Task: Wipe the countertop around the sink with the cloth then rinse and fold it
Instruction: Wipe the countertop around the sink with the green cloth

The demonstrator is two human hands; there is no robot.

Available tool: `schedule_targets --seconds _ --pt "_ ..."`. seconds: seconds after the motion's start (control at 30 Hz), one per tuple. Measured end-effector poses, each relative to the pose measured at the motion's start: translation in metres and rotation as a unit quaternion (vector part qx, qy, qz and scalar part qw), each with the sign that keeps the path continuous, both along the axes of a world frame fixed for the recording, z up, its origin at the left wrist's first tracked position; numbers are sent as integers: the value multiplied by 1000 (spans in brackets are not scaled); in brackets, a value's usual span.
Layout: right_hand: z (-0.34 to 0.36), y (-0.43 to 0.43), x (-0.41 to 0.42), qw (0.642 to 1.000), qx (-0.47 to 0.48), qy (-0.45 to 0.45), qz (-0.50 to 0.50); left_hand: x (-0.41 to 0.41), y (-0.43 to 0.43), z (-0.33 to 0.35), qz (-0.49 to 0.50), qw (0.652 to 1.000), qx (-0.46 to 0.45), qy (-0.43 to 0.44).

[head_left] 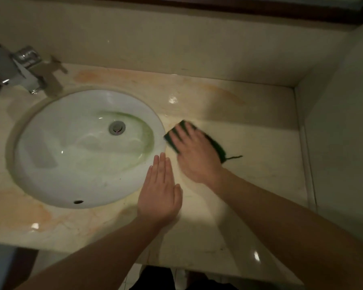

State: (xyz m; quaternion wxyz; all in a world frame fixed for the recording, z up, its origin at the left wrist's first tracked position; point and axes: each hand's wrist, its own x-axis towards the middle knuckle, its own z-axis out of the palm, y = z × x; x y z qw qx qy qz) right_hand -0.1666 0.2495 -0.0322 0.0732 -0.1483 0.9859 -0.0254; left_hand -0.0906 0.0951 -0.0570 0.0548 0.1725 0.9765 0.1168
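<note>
Sink (40,147) left; cloth (217,146) on countertop (260,143) just right; faucet (27,68) behind.

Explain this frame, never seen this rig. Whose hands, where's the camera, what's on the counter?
There is no robot: a person wears one wide-angle camera on the head, looking down at both bare hands. The right hand presses flat on a dark green cloth on the marble countertop, just right of the round white sink. The left hand lies open and flat at the sink's rim, holding nothing. A chrome faucet stands at the far left. The right hand is blurred, so it is probably wiping.
</note>
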Motion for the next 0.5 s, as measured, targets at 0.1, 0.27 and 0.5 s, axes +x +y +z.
schedule_targets --seconds 0.1,0.27,0.5 --pt "-2 12 42 996 -3 -19 90 0 -2 1 2 1000 15 8" --pt "-4 64 72 999 -3 -37 23 -1 2 6 8 999 33 6" --pt "-2 23 16 994 -24 -14 -104 -1 3 11 43 999 3 -12"
